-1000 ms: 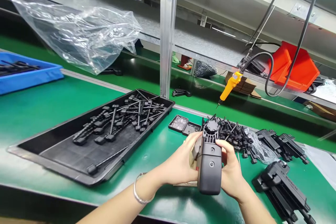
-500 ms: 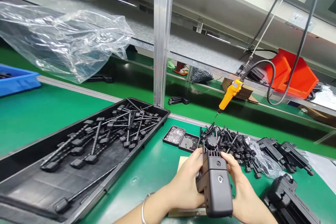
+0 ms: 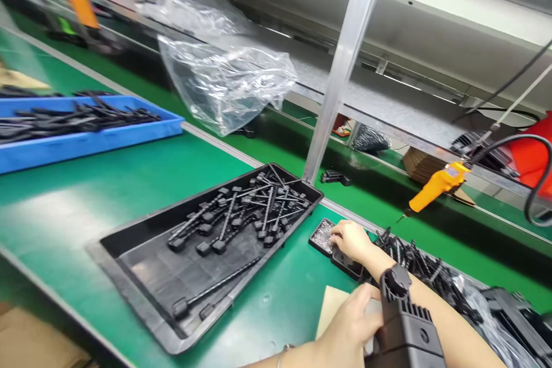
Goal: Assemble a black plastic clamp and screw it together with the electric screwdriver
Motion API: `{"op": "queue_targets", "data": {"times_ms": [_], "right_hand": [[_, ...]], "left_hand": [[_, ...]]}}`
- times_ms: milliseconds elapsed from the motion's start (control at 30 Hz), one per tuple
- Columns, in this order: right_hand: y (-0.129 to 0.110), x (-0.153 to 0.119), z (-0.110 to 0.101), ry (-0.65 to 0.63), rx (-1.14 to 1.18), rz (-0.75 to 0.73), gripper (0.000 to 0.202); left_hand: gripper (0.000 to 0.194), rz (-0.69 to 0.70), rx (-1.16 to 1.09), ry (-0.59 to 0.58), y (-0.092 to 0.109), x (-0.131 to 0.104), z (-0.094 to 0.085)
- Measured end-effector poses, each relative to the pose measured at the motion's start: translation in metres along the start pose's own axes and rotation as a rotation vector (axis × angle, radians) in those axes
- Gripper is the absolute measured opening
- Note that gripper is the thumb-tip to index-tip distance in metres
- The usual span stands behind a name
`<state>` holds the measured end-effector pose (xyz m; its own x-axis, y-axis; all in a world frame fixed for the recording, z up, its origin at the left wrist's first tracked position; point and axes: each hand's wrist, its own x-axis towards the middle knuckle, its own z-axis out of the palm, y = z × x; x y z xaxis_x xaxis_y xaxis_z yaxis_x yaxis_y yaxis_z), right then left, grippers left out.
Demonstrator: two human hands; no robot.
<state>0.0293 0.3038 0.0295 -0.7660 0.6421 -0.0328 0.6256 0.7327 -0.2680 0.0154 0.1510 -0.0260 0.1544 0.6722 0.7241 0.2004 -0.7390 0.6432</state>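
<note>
Left hand [image 3: 351, 319] wrapped around black housing [image 3: 405, 328], grip closed on it, low over green worktop [image 3: 107, 184]. Right hand [image 3: 350, 240] reaching across, fingers bent loosely onto small screw tray [image 3: 324, 236] beside long black tray [image 3: 142, 267], clasping nothing visible.

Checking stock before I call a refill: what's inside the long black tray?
The black tray holds a pile of black rod-shaped parts at its far end, one loose rod nearer. Any parts under the pile are hidden.

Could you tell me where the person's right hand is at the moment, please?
In the head view the right hand is right of centre, resting on the small black parts trays, between the big black tray and the loose black parts pile.
</note>
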Motion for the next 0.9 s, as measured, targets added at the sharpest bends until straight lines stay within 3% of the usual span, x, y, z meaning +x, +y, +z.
{"op": "queue_targets", "data": {"times_ms": [100, 233, 400, 667, 767, 900], "right_hand": [[-0.007, 0.023, 0.017, -0.099, -0.114, 0.031, 0.015], [-0.003, 0.033, 0.032, -0.153, -0.174, 0.069, 0.015], [0.000, 0.032, 0.038, -0.138, -0.190, 0.097, 0.016], [0.001, 0.032, 0.036, -0.131, -0.146, 0.120, 0.021], [0.000, 0.028, 0.034, -0.124, -0.124, 0.092, 0.021], [-0.004, 0.023, 0.033, -0.087, -0.106, 0.030, 0.016]], "left_hand": [[0.017, -0.069, 0.135, -0.060, -0.022, -0.004, 0.015], [0.022, -0.098, 0.180, -0.053, -0.033, -0.004, 0.025], [0.039, 0.037, 0.160, -0.003, -0.021, -0.006, 0.016], [0.052, 0.067, -0.040, 0.060, 0.006, 0.005, -0.005], [0.051, 0.040, -0.042, 0.041, 0.005, 0.004, -0.005], [0.033, -0.068, 0.070, -0.046, -0.011, -0.005, 0.005]]}}
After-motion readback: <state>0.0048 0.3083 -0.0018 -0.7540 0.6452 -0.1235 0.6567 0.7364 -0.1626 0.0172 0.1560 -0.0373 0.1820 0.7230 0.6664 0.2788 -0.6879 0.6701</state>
